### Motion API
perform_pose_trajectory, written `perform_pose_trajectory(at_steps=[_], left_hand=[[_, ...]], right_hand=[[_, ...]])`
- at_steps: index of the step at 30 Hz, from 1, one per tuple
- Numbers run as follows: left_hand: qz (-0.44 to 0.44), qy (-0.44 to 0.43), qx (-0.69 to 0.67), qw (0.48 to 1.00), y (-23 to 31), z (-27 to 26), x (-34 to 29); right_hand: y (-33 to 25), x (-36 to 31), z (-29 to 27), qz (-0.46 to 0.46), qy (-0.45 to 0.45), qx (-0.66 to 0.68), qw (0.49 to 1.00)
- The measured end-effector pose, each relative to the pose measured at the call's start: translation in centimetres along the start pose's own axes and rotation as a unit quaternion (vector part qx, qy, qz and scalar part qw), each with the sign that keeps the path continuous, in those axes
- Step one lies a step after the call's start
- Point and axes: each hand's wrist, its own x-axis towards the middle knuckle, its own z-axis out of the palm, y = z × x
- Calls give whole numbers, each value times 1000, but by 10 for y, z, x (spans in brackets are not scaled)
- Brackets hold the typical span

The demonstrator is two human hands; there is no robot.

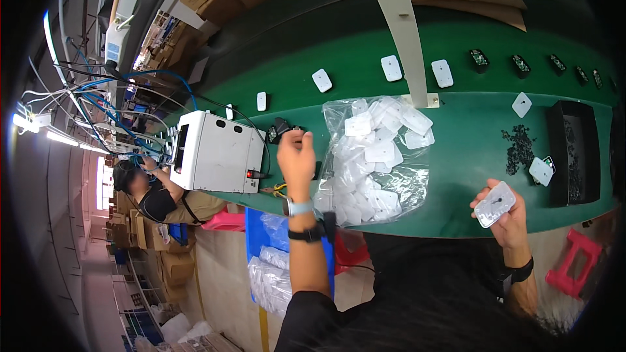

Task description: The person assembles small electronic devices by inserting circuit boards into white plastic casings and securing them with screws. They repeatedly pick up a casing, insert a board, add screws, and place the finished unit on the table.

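My right hand (512, 218) holds a white rounded rectangular plastic cover (495, 205) with a small dark part at its centre. My left hand (297, 160) is raised beside a black object (279, 130), its fingers curled together; whatever they pinch, if anything, cannot be made out. Between my hands, a clear plastic bag (417, 186) lies on the green table with a heap of similar white covers (380, 151). Small black parts (518, 148) are scattered left of a black tray (574, 189). Near them lies another white cover (540, 171) with a circuit board showing at its edge.
A white machine (218, 151) stands at the left. Along the green conveyor (352, 78) sit spaced white covers (391, 68) and black housings with circuit boards (479, 59). A beige post (401, 32) rises behind the bag. A co-worker (160, 195) is beyond the machine; a blue crate (255, 234) stands below.
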Motion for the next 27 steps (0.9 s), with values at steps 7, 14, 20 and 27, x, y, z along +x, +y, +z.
perform_pose_trajectory(at_steps=[7, 14, 20, 27], left_hand=[[13, -12, 249, 968, -81, 14, 40], [-1, -17, -239, 971, 7, -6, -23], [-101, -196, -431, 875, 105, -10, -102], [-127, -361, -562, 733, 147, 24, -144]], right_hand=[[2, -5, 1, -21, 6, -12, 1000], [-1, -4, 11, 17, -20, -29, 999], [-2, 19, 21, 1, -75, 1, 997], [-16, 27, 30, 18, -59, 3, 998]])
